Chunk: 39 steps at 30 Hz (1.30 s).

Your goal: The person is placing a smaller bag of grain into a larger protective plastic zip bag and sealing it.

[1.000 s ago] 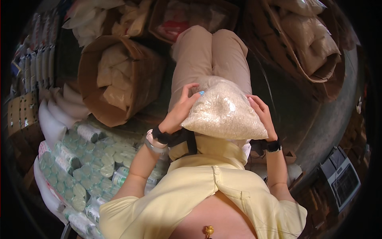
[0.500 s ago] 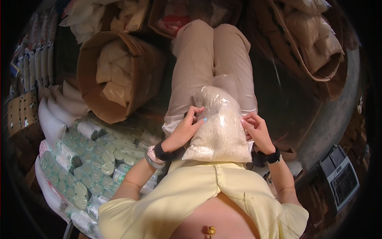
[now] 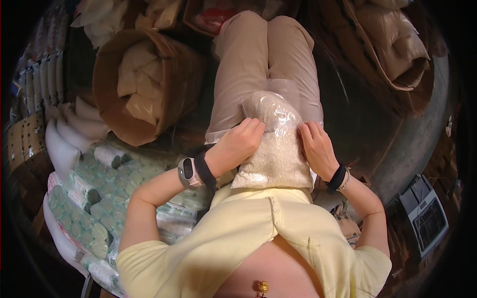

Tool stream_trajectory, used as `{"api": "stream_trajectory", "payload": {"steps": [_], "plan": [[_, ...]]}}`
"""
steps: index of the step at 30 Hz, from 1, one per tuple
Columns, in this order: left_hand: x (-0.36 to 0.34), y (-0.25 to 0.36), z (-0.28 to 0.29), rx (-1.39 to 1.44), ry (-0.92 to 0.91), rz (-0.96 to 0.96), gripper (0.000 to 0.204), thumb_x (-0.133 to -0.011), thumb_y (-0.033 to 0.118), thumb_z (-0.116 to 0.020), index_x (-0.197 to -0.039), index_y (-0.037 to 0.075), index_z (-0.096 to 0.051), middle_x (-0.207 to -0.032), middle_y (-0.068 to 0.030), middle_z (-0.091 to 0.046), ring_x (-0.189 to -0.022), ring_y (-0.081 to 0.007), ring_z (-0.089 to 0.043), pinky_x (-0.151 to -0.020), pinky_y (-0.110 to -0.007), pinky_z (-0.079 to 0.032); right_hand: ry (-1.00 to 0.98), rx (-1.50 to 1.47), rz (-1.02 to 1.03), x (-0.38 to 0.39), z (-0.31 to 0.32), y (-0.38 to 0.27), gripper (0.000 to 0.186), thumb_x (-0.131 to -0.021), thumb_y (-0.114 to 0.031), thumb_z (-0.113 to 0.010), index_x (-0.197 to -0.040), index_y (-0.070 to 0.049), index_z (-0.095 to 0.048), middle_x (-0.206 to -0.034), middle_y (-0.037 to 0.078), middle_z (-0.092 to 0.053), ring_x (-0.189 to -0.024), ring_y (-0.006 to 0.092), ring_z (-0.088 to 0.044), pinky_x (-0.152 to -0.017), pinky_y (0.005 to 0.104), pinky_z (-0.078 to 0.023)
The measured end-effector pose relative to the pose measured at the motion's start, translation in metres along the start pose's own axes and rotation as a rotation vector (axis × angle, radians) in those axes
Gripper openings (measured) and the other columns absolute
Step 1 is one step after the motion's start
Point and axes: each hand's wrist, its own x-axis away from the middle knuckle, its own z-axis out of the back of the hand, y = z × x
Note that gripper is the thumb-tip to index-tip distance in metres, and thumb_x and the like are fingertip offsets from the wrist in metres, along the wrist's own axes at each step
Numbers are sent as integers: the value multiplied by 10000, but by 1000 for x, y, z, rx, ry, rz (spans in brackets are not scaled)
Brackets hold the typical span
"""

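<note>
A clear plastic bag of pale, rice-like grains (image 3: 276, 161) lies across my lap, its lower edge against the yellow top. Its film shines, and a loose clear flap shows at the far end over my thighs. My left hand (image 3: 238, 143) is closed on the bag's left side, the fingertips gathered on the film. On the opposite edge, my right hand (image 3: 318, 151) pinches the film with curled fingers. Both hands are at about the same height, roughly halfway along the bag. The thumbs are mostly hidden.
Left of my legs stands an open cardboard box (image 3: 112, 92) with filled bags. Another box (image 3: 365, 47) of bags is at the far right. Wrapped packs of round green-tinted items (image 3: 99, 218) lie at my left, beside white sacks (image 3: 62, 144). A grey device (image 3: 425, 216) sits at right.
Both hands have turned over, fingers curling in to grip the bag's sides. The grains now look more spread and the film is drawn tighter. The view has shifted slightly.
</note>
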Motion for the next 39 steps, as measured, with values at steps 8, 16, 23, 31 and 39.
{"api": "stream_trajectory", "payload": {"steps": [8, 16, 23, 31, 39], "plan": [[-8, -11, -1, 436, 50, 36, 114, -828, 23, -535, -934, -20, -541, -821, -152, -529, -797, -314, -541, -751, -352, -460, 114, -404, -99, -3, -12, 6, 85, -844, 37, -528, -923, 21, -499, -835, 177, -496, -789, 356, -498, -707, 393, -420], [1, -2, 7, 730, -53, 197, 133, -767, 76, -575, -753, -4, -469, -695, -140, -487, -682, -287, -489, -632, -371, -394, -187, -726, -221, -7, 18, 1, 96, -817, -40, -542, -844, 9, -464, -725, 147, -455, -666, 275, -464, -631, 344, -385], [0, 16, -3, 486, 238, 116, 149, -728, 34, -614, -676, 22, -474, -608, -87, -456, -582, -255, -469, -543, -348, -381, -163, -710, -203, -2, 10, -3, 187, -747, -46, -610, -797, -6, -434, -673, 105, -419, -609, 240, -436, -563, 326, -362], [5, 6, -14, -110, 371, -60, 211, -713, 73, -681, -658, 69, -477, -615, -58, -447, -567, -228, -536, -509, -330, -445, 88, -304, 18, -13, -6, -9, 167, -786, -25, -614, -821, -17, -451, -712, 150, -464, -649, 330, -506, -590, 420, -398], [22, 0, -23, 46, 241, 451, 266, -777, 87, -652, -976, 54, -479, -733, -141, -578, -666, -346, -609, -587, -376, -502, 151, 46, -257, 16, -18, -8, 210, -791, -30, -594, -978, -43, -500, -781, 116, -518, -604, 309, -571, -529, 394, -447]]}}
